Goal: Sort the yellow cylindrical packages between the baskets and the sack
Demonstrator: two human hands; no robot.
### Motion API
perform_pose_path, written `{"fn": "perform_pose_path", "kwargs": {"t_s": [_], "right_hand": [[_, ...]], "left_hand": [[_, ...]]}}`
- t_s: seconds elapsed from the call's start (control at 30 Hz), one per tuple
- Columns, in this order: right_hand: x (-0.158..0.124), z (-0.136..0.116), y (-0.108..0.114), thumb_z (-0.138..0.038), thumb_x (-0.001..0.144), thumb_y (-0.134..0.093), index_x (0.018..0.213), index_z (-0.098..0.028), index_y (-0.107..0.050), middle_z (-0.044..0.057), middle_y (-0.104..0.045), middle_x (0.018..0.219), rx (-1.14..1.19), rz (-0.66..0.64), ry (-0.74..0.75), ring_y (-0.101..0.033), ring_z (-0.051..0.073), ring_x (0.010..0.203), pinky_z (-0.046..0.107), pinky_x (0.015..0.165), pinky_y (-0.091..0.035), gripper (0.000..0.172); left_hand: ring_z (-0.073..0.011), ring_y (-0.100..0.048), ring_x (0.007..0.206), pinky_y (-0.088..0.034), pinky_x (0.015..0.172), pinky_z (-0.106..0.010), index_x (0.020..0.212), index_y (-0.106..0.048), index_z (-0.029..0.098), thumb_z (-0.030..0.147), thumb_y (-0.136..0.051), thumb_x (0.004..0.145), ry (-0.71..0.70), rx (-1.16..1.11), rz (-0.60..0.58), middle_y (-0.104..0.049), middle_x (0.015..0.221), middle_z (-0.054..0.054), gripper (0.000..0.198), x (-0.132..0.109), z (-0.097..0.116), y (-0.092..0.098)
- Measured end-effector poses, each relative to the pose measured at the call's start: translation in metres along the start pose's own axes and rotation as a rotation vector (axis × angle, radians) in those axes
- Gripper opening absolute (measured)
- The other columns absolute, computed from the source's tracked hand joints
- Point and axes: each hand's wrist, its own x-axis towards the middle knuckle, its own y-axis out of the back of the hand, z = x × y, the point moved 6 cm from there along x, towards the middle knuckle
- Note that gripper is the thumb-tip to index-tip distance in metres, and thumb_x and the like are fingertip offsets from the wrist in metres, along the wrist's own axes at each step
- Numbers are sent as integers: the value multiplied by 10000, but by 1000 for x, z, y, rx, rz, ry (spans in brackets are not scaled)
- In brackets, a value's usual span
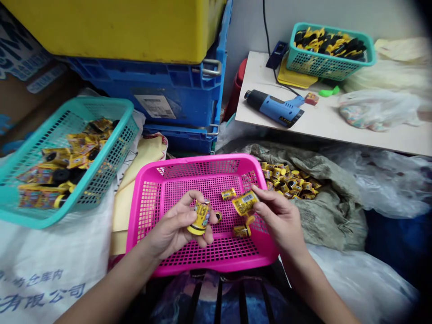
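Observation:
Over a pink plastic basket (199,266), both of my hands hold small yellow pieces. My left hand (175,225) is closed around a small yellow labelled container (200,219), its yellow end tilted down. Between the thumb and fingers of my right hand (278,216) is a yellow label sleeve (245,203) with a barcode; whether anything is inside it I cannot tell. Below my hands, several similar yellow containers lie on the basket floor, among them an upper one (228,194) and a lower one (241,231). Another is partly hidden behind my left fingers.
A teal basket (40,220) of yellow and black pieces stands at left. An open sack (332,220) at right holds many yellow containers (292,182). Stacked blue crates (182,108) rise behind. On the white table (324,119) lie a blue heat gun (273,107) and another teal basket (332,67).

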Motion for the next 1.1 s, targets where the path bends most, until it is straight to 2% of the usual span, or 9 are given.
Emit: {"fn": "perform_pose_path", "kwargs": {"t_s": [0.17, 0.37, 0.43, 0.53, 0.67, 0.8, 0.9, 1.03, 1.1], "right_hand": [[-1, -3, 0, -200, 733, -822, 918, -182, -705, 16, -658, 906, -46, 75, 0, -648, 84, 799, 121, 708, -553, 220], [3, 16, 7, -390, 765, -805, 1085, -171, -660, 53, -638, 975, 129, 71, -260, -619, 88, 797, 143, 684, -547, 414], [5, 27, 16, -445, 743, -819, 1060, -154, -635, 40, -627, 936, 339, 119, -403, -596, 66, 714, 125, 625, -538, 468], [4, 42, 33, -424, 639, -890, 1024, -138, -584, 3, -597, 876, 597, 234, -593, -542, 27, 613, 95, 569, -524, 569], [0, 56, 68, -397, 567, -918, 989, -142, -497, 4, -592, 919, 642, 363, -640, -609, 77, 716, 135, 649, -559, 648], [-8, 68, 128, -503, 577, -872, 1006, -150, -463, 15, -574, 910, 377, 548, -495, -611, 117, 743, 171, 606, -526, 690], [-14, 75, 185, -628, 693, -729, 1025, -146, -459, 48, -568, 917, -64, 705, -344, -592, 134, 797, 198, 634, -502, 644], [-12, 100, 242, -697, 797, -474, 1119, -121, -429, 151, -567, 1031, -533, 740, -334, -578, 219, 941, 377, 858, -501, 662], [-13, 117, 255, -639, 811, -472, 1148, -91, -445, 220, -523, 1145, -656, 740, -351, -515, 281, 1096, 489, 1017, -393, 644]], "left_hand": [[-156, -739, 743, -581, 585, -172, 1071, -489, 227, 262, -636, 924, 32, 21, 60, -727, 958, -43, 211, 3, 0, -1], [-154, -721, 622, -574, 507, -161, 1071, -528, 166, 331, -680, 898, 174, 90, 269, -745, 867, -78, 283, 20, -3, -1], [-148, -718, 605, -583, 521, -158, 993, -567, 112, 321, -600, 951, 226, 101, 341, -749, 853, -120, 216, 35, -4, -5], [-128, -704, 558, -577, 517, -140, 898, -602, 57, 289, -399, 1035, 332, 61, 397, -747, 831, -169, 337, 60, -9, -18], [-121, -684, 499, -559, 471, -135, 874, -611, 52, 289, -315, 1052, 452, 51, 422, -743, 790, -168, 419, 90, -16, -40], [-117, -675, 501, -557, 482, -146, 873, -602, 67, 251, -368, 1036, 488, 139, 383, -737, 782, -152, 340, 123, -27, -60], [-104, -666, 525, -553, 515, -155, 871, -590, 83, 237, -425, 1017, 500, 215, 326, -729, 801, -138, 269, 164, -47, -73], [-189, -718, 772, -584, 683, -282, 1058, -605, 96, 410, -426, 1011, 533, 426, 252, -706, 1036, -195, 364, 228, -79, -83], [-252, -693, 995, -561, 819, -363, 1207, -556, 145, 485, -490, 972, 477, 567, 289, -642, 1228, -212, 418, 251, -82, -78]]}}
